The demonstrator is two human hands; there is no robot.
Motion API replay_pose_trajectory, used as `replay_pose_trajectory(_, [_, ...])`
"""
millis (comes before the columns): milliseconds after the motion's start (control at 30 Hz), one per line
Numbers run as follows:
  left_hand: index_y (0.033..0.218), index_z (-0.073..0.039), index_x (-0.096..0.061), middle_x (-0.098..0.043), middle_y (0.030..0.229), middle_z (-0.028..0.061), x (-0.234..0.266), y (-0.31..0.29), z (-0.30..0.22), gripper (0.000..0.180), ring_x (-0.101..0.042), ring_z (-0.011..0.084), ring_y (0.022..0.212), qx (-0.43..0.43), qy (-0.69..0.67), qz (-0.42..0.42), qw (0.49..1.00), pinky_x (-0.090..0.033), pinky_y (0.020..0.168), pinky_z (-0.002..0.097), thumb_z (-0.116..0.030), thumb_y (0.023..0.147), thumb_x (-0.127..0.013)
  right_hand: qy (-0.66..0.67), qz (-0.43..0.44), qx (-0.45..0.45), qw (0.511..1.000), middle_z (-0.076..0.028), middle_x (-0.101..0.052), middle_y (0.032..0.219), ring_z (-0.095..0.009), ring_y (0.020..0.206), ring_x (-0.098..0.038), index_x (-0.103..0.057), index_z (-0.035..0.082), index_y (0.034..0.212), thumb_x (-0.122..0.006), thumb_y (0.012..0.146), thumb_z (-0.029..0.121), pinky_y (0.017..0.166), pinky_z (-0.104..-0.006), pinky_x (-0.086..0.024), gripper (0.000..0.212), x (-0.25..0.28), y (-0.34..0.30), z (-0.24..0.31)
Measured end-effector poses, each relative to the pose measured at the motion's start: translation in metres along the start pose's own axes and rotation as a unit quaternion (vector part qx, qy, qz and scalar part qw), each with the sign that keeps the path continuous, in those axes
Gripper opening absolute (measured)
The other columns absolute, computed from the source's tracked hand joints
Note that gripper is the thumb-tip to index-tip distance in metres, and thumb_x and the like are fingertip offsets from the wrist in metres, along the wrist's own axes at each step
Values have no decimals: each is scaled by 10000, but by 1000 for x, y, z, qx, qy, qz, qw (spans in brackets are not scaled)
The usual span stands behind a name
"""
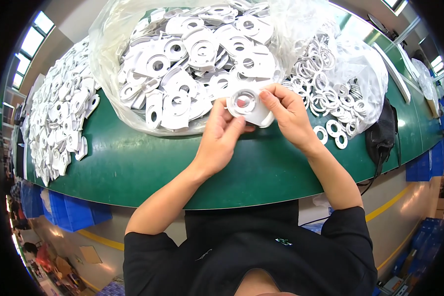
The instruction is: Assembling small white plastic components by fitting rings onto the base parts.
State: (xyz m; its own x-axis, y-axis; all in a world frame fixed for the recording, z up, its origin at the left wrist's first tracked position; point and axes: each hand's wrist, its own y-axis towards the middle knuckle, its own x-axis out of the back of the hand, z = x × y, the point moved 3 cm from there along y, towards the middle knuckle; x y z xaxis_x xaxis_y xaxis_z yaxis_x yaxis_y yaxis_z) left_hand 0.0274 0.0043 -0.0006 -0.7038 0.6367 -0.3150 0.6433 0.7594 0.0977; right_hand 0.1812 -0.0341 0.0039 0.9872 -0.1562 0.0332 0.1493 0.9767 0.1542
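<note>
Between my two hands, above the green table, I hold a white plastic part (256, 114) with a round hole framed by a raised ring. My left hand (222, 133) pinches its left and lower edge, thumb in front. On the upper right edge, the thumb and fingers of my right hand (287, 112) are closed. Whether a separate ring sits in the hole, I cannot tell. Just beyond my hands, a clear plastic bag (106, 59) holds a heap of similar white parts (177, 101). White rings (319, 103) lie loose to the right of my right hand.
Another pile of white parts (59, 113) covers the left end of the green table (133, 170). A second clear bag (375, 64) lies behind the rings. At the right sits a black mesh pouch (382, 130) with a cord. Blue bins (79, 212) stand below the table's left edge.
</note>
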Motion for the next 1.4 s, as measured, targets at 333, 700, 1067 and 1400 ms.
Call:
replay_pose_trajectory(333, [994, -14, -568, -587, 874, 7, 19, 7, -1, 284, -499, 68, 812, -8, 86, 69, 994, -421, 742, 232, -251, 1010, -413, -129, 45, 53, 989, -38, -665, 884, -71, 824, -573, -642, -22, 992, -569, 924, 131, 750, -208, -444, 183, -1, -1, 19])
replay_pose_trajectory(700, [779, 2, -556, -512, 603, 157, 19, 1, -8, 310, -469, 247, 526, -43, 430, -13, 902, -391, 530, 334, -237, 965, -490, -232, 84, 43, 968, -47, -657, 774, -94, 728, -578, -641, -35, 894, -604, 889, 120, 678, -249, -460, 159, -5, -5, 17])
replay_pose_trajectory(1067, [1156, 21, -427, -626, 792, 77, 11, 3, 3, 356, -526, 103, 625, 10, 145, -20, 989, -421, 557, 266, -201, 929, -587, 136, -29, -29, 990, -35, -640, 943, -56, 847, -571, -560, 24, 1052, -544, 962, 164, 752, -212, -448, 167, -13, -5, 4])
replay_pose_trajectory(1400, [1007, 29, -410, -591, 655, 185, 5, -2, 4, 253, -591, 325, 564, -72, 363, 62, 927, -431, 529, 387, -147, 907, -561, -12, -119, -35, 992, 59, -542, 676, -8, 626, -433, -557, 77, 702, -664, 894, 230, 579, -168, -345, 268, -2, -5, -9])
